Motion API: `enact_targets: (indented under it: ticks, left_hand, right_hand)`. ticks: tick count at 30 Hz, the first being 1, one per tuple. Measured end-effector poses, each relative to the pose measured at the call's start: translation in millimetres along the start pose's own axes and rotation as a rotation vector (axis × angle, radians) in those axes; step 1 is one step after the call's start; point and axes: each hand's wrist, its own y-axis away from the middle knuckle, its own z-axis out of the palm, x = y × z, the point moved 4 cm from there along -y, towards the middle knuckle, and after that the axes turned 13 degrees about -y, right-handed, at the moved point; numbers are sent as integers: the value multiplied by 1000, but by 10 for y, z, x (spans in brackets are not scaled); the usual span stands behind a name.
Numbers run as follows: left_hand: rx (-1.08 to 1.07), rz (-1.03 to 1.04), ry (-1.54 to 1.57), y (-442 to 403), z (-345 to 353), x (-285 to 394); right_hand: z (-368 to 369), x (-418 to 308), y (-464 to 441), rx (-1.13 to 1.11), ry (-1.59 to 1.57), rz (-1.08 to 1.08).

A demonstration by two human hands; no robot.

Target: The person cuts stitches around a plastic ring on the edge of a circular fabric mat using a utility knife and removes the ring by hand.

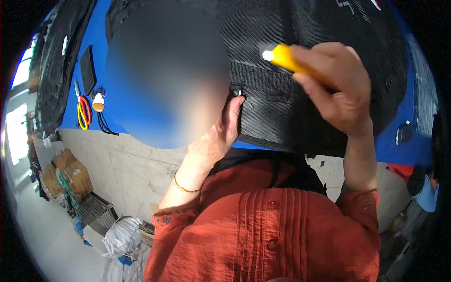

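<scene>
My right hand (336,84) is closed around a yellow-handled tool (286,57), slightly blurred, with a pale tip pointing left above the black fabric. A large black woven fabric piece (268,122) with a sewn strap (258,77) lies on the blue table (127,115). At the fabric's left part, my left hand (228,124) has its thumb beside a small shiny ring-like piece (237,91) near the strap's end. A round blurred patch covers the other fingers of my left hand, so what they hold is hidden.
Scissors with red and yellow handles (83,110) lie on the left of the table, near a dark flat object (87,70) and a small white-and-brown item (98,102). More black fabric (58,70) lies at the far left. Cardboard boxes (73,176) stand on the floor.
</scene>
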Motion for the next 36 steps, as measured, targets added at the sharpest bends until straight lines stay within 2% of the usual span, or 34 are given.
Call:
enact_targets:
  ticks: [2, 12, 36]
  left_hand:
    - [6, 5, 1, -1, 10, 22]
    - [22, -4, 22, 10, 16, 0]
    - [-15, -26, 24, 0, -6, 37]
  right_hand:
    - [102, -34, 83, -132, 5, 28]
    - [228, -61, 99, -203, -55, 33]
    - [279, -128, 43, -235, -11, 6]
